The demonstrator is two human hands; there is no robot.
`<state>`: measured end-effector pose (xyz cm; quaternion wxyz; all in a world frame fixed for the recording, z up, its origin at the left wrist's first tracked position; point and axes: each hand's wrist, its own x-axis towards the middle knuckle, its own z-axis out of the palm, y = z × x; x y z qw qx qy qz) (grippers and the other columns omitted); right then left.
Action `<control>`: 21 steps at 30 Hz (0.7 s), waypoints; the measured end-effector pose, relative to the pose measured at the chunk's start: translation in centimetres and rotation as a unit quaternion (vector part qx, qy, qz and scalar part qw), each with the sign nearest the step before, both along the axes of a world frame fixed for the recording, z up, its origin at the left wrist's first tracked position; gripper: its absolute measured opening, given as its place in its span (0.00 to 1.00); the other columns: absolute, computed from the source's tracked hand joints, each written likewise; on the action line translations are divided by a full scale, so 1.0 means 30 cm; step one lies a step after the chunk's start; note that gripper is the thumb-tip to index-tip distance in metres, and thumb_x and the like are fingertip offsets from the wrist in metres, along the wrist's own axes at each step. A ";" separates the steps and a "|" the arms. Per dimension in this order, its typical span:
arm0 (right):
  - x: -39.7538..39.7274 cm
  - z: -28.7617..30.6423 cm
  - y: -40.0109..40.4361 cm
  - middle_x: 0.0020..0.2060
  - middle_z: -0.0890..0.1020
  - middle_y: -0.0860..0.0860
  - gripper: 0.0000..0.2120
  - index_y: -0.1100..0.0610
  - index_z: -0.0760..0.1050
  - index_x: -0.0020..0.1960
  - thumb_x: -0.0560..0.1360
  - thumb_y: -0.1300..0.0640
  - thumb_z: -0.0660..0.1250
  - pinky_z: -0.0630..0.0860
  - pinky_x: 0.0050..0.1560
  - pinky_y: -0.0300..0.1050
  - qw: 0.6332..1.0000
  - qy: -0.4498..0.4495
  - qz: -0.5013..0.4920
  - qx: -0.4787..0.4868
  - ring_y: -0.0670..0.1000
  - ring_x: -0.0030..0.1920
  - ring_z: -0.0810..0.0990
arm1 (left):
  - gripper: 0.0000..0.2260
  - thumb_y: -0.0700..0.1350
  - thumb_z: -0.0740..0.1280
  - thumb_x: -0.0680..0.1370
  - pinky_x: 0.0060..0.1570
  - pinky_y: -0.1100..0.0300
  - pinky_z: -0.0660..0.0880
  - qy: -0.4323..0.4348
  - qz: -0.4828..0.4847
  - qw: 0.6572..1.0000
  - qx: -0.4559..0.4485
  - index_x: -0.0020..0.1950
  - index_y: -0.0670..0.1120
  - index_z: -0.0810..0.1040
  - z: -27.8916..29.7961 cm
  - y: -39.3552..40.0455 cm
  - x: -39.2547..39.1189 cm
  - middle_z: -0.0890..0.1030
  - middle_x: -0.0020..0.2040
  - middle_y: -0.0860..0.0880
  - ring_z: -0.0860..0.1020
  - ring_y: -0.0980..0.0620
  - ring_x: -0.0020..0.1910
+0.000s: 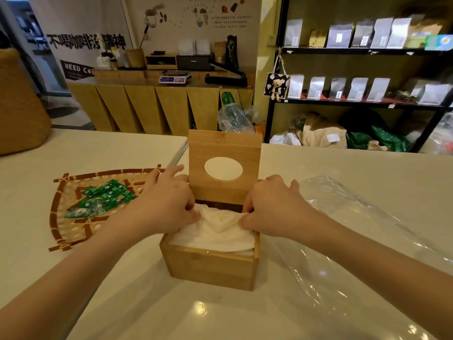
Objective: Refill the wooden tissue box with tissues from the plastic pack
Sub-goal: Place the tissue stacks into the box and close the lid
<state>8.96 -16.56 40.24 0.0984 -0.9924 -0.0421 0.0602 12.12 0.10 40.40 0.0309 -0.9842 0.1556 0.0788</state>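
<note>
The wooden tissue box stands on the white table, straight in front of me. Its hinged lid, with an oval hole, stands upright at the back. A stack of white tissues fills the box and bulges above its rim. My left hand pinches the tissues at the box's back left corner. My right hand pinches them at the back right corner. The clear plastic pack lies flat and crumpled on the table to the right of the box.
A woven bamboo tray holding several green sachets lies left of the box. A woven basket stands at the table's far left. Beyond the table are a wooden counter and black shelves with bags.
</note>
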 end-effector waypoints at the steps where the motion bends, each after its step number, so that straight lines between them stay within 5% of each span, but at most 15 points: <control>1: 0.001 0.000 0.009 0.47 0.76 0.52 0.04 0.56 0.78 0.41 0.70 0.58 0.65 0.50 0.69 0.70 1.000 -0.003 -0.004 -0.014 0.58 0.62 0.65 | 0.09 0.54 0.63 0.75 0.73 0.42 0.41 -0.009 0.000 1.000 0.011 0.43 0.52 0.80 -0.005 -0.005 -0.001 0.65 0.71 0.50 0.47 0.48 0.76; 5: -0.010 -0.009 0.039 0.46 0.75 0.55 0.12 0.54 0.66 0.30 0.70 0.61 0.64 0.44 0.67 0.74 0.998 -0.030 -0.035 -0.054 0.62 0.67 0.62 | 0.09 0.52 0.64 0.75 0.72 0.38 0.40 -0.043 0.009 0.999 0.028 0.45 0.50 0.81 -0.026 -0.024 -0.008 0.69 0.69 0.49 0.48 0.47 0.76; 8: -0.021 -0.019 0.060 0.55 0.78 0.59 0.08 0.56 0.67 0.36 0.72 0.61 0.64 0.43 0.66 0.75 0.992 -0.065 -0.060 -0.094 0.65 0.71 0.57 | 0.09 0.53 0.65 0.73 0.70 0.36 0.39 -0.060 0.036 0.997 0.024 0.45 0.50 0.81 -0.037 -0.033 -0.013 0.72 0.67 0.49 0.50 0.46 0.75; 13: -0.045 -0.025 0.051 0.55 0.78 0.59 0.08 0.55 0.72 0.38 0.74 0.53 0.62 0.43 0.67 0.73 0.991 -0.085 -0.069 -0.080 0.64 0.71 0.59 | 0.09 0.53 0.67 0.72 0.67 0.30 0.43 -0.135 0.067 0.987 0.059 0.46 0.50 0.78 -0.040 -0.047 -0.051 0.73 0.65 0.46 0.53 0.41 0.75; 16: -0.077 0.000 0.029 0.57 0.78 0.56 0.12 0.54 0.78 0.49 0.76 0.49 0.60 0.46 0.69 0.69 0.993 -0.065 -0.067 -0.067 0.61 0.71 0.60 | 0.07 0.51 0.67 0.73 0.66 0.29 0.46 -0.170 0.066 0.981 0.058 0.49 0.51 0.77 -0.033 -0.037 -0.083 0.71 0.68 0.46 0.54 0.41 0.74; 21: -0.112 0.052 0.037 0.54 0.80 0.52 0.13 0.51 0.78 0.53 0.74 0.47 0.63 0.58 0.68 0.68 0.999 -0.023 -0.036 -0.026 0.58 0.63 0.71 | 0.17 0.54 0.69 0.70 0.67 0.31 0.46 -0.032 0.043 0.999 0.006 0.59 0.57 0.76 -0.002 -0.007 -0.087 0.63 0.73 0.49 0.51 0.44 0.75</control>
